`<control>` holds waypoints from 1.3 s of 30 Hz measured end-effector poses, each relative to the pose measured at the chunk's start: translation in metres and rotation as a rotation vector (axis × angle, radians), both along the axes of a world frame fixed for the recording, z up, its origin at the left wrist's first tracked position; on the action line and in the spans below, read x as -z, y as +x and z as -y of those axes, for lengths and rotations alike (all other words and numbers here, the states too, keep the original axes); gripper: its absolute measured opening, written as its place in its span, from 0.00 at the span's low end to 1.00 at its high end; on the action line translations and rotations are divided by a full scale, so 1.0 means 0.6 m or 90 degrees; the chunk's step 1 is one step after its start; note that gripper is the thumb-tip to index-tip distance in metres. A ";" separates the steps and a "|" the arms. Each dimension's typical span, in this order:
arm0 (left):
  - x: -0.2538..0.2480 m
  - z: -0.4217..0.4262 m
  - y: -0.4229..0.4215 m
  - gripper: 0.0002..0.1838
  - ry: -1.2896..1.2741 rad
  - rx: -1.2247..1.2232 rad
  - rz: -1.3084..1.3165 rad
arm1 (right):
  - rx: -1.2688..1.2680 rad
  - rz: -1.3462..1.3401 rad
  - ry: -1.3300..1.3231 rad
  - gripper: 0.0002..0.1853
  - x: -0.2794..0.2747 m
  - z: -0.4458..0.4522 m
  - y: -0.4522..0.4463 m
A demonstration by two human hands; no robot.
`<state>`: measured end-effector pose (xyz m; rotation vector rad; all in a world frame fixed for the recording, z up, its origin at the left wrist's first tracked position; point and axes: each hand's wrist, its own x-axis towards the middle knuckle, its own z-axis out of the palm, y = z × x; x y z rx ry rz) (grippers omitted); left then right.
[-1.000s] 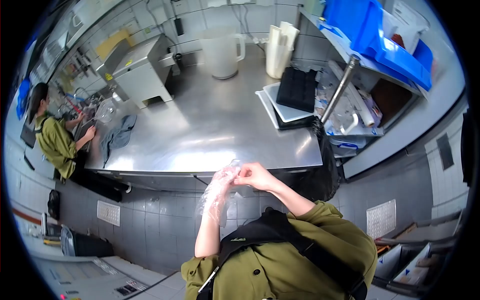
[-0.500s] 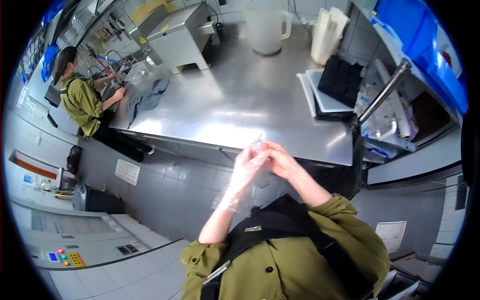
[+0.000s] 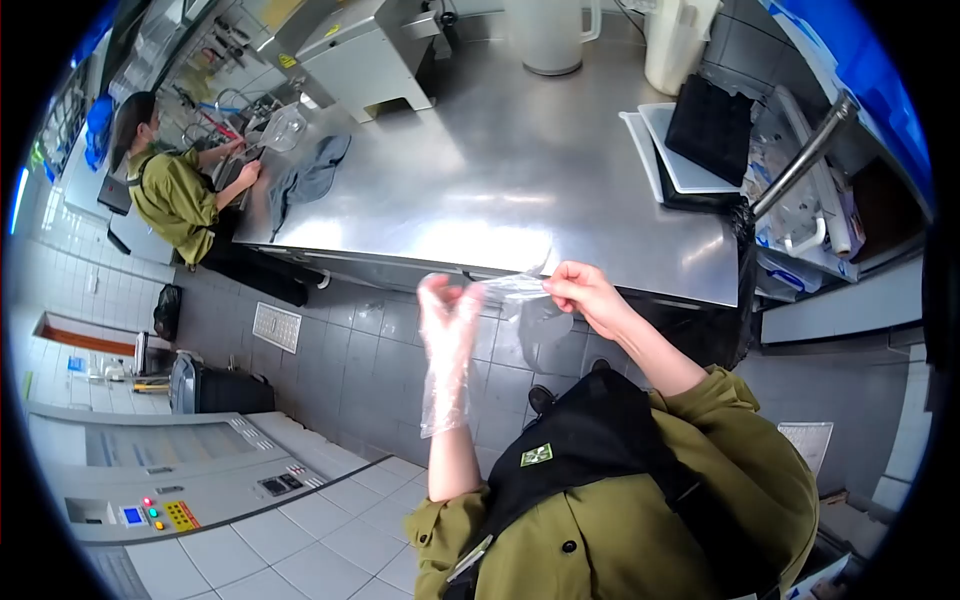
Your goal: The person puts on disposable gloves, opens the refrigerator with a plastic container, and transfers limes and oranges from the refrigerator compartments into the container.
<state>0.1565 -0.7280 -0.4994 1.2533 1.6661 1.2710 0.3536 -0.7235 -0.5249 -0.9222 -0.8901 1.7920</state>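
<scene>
A thin clear plastic glove covers my left hand [image 3: 445, 315] and reaches down over the wrist. My right hand [image 3: 588, 297] is bare, with thumb and forefinger pinched on a second piece of clear film, which looks like another disposable plastic glove [image 3: 515, 288]. This film is stretched between the two hands, just off the front edge of the steel table, and a loose part of it hangs below. My left fingers are curled at its other end; the glare on the plastic partly hides their grip.
The steel table [image 3: 460, 190] carries a grey cloth [image 3: 310, 180], a metal machine [image 3: 365, 60], a large jug [image 3: 550, 35], and trays with a black mat [image 3: 710, 130]. A metal pole [image 3: 805, 155] rises at right. A co-worker [image 3: 180, 200] stands at left by the sink.
My hands have moved apart from being close together, the left going left and the right going right. The clear film is now pulled out between them. The view has shifted slightly.
</scene>
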 end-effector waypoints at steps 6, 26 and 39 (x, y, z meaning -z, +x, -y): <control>0.010 0.007 0.041 0.12 -0.165 0.170 -0.249 | 0.035 0.180 0.212 0.10 0.003 0.015 -0.017; 0.023 0.082 0.113 0.03 0.145 0.289 -0.242 | 0.222 0.507 0.228 0.15 0.091 0.068 -0.014; 0.058 0.082 0.128 0.03 0.158 0.392 -0.043 | 0.211 -0.119 -0.185 0.14 0.076 0.007 -0.019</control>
